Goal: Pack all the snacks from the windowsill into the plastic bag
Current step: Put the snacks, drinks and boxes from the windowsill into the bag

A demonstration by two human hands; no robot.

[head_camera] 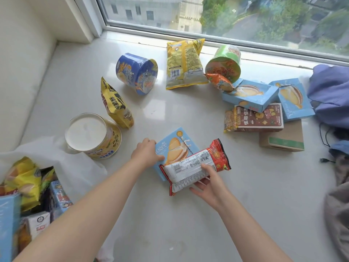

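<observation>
- Light-blue cardboard biscuit box (175,146): lies flat on the white windowsill (188,224).
- Left hand (146,154): fingers curl over the box's left edge and grip it.
- Right hand (209,183): pinches a red-and-white foil snack packet (192,167) that lies across the box's near end.
- Translucent white plastic bag (79,173): left of the box, holding several snacks.
- Yellow round tub (92,137): between the bag and the box.

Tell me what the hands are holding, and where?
The left hand grips the blue biscuit box by its left edge. The right hand holds the red snack packet by its lower long edge.
</observation>
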